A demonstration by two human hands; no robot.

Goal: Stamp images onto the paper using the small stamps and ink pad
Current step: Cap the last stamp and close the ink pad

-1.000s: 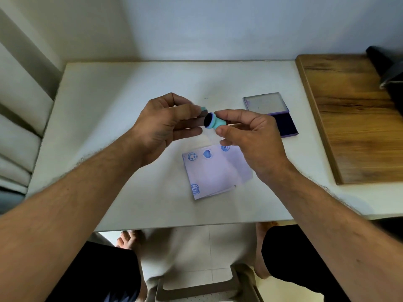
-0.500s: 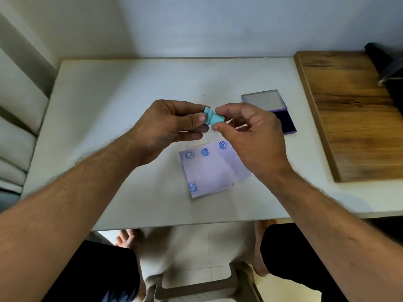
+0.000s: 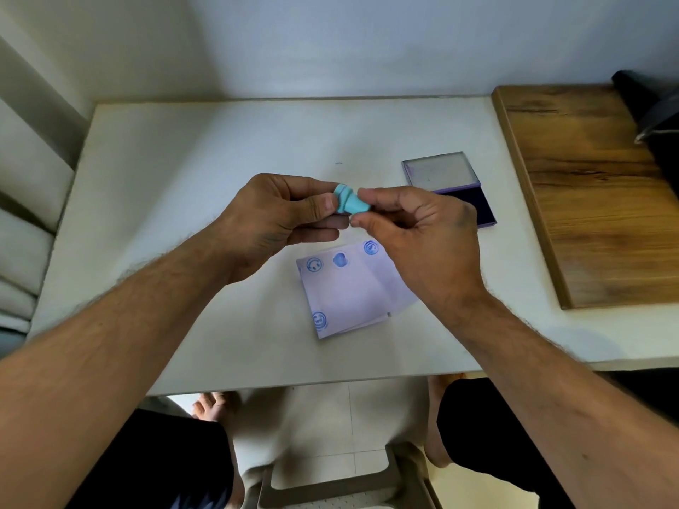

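I have the small teal stamp point(image 3: 348, 204) pinched between both grips above the middle of the counter point(image 3: 205, 148): my left hand point(image 3: 279, 218) presses thumb and forefinger onto its ridged end, my right hand point(image 3: 415, 229) nips the other end between thumb and fingertips. I read this as closing or reseating the stamp's cap, or turning it round for the next print; which end carries the rubber face I cannot tell, as the fingers hide it. To do it well I would keep the pinches on the plastic sides only, away from any inked face, and line the two parts up straight before pressing them together. Below, toward the near edge, the paper point(image 3: 352, 292) lies flat with four blue prints, three along its far edge and one at its near left corner. The open ink pad point(image 3: 450, 189) sits toward the right edge, just beyond my right hand, beside a wooden board point(image 3: 602, 200).
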